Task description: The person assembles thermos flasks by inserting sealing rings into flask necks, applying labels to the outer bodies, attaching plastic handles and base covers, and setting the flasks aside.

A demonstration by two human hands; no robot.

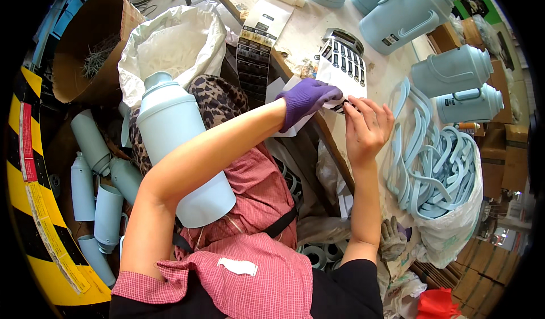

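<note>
My left hand [306, 102], in a purple glove, grips the near left edge of a white sheet of labels [342, 69] printed with black strips. My right hand [368, 127] is bare, its thumb and fingertips pinched at the sheet's near edge on a small dark label [343, 105]. A light blue thermos body [170, 120] lies across my lap under my left forearm, its neck pointing away from me. Beyond the sheet, a dark curved metal piece [344, 38] rests on the table.
Blue thermoses with handles [406, 12] stand and lie along the table [284, 29]. A bag of blue plastic handles [448, 171] sits right. Another label strip [255, 52] hangs over the table edge. Left are a white sack [170, 41], a cardboard drum [85, 46] and several thermos bodies [108, 211].
</note>
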